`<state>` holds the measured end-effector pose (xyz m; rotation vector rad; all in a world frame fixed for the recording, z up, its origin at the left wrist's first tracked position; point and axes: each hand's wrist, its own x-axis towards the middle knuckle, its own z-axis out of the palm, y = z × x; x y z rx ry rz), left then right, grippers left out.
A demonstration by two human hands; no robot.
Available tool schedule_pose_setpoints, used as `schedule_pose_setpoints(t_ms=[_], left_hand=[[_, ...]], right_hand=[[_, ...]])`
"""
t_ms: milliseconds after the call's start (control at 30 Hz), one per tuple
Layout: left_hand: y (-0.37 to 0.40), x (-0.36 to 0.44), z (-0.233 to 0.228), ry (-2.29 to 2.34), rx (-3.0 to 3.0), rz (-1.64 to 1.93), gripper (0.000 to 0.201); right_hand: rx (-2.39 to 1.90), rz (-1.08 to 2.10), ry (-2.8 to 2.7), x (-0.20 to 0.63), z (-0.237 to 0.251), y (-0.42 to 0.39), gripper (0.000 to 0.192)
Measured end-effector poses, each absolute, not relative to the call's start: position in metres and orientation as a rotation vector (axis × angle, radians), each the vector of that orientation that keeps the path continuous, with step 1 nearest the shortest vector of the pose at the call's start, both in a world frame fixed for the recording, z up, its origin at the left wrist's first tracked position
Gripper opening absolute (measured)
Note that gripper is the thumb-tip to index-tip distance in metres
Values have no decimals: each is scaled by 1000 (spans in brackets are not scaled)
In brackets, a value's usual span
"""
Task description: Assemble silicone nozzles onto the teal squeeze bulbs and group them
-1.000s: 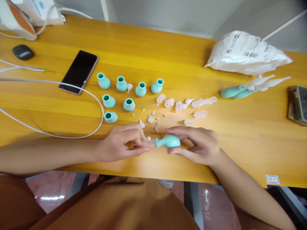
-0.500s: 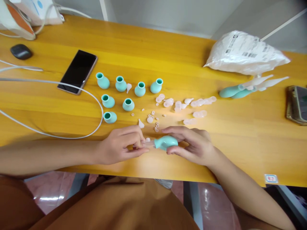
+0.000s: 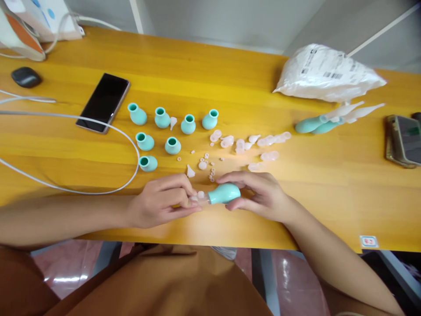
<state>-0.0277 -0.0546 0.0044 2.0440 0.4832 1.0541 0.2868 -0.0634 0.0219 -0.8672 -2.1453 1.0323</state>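
Right hand [image 3: 263,197] clamps the soft teal bulb [image 3: 225,193] mid-body; left hand [image 3: 161,202] pinches its slippery-looking clear nozzle [image 3: 201,197] at the neck.

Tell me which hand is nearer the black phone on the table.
Left. The left hand lies below and right of the black phone; the right hand is farther right.

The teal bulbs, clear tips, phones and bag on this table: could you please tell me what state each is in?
Held teal bulb: on its side in the right hand, clear tip at its mouth, pinched by the left hand.
Seven loose bulbs: open-mouthed, without tips.
Finished bulbs: lying down, tips on.
Black phone: screen dark.
White bag: lying crumpled.
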Motion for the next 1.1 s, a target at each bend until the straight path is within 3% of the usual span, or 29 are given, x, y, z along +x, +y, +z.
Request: schedule_pose_setpoints(t_ms=[167,433,633,733,900,1100], left_hand=[[-51,-27,6,453,2022,1090,19],[-53,-23,7,419,1779,1036,38],[-52,-21,0,453,1639,994,59],[-52,-20,0,426,1636,953,52],[-51,-21,0,382,1692,902,39],[-49,-23,2,448,1780,827,31]], right_hand=[[-837,932,-2210,284,24,-59,46],[-701,788,-2437,277,25,-63,37],[-833,519,-2300,287,33,-59,38],[-936,369,-2150,299,35,-51,41],[-1290,30,-1661,328,29,-28,23],[-1622,-38,-1499,379,18,1,19]])
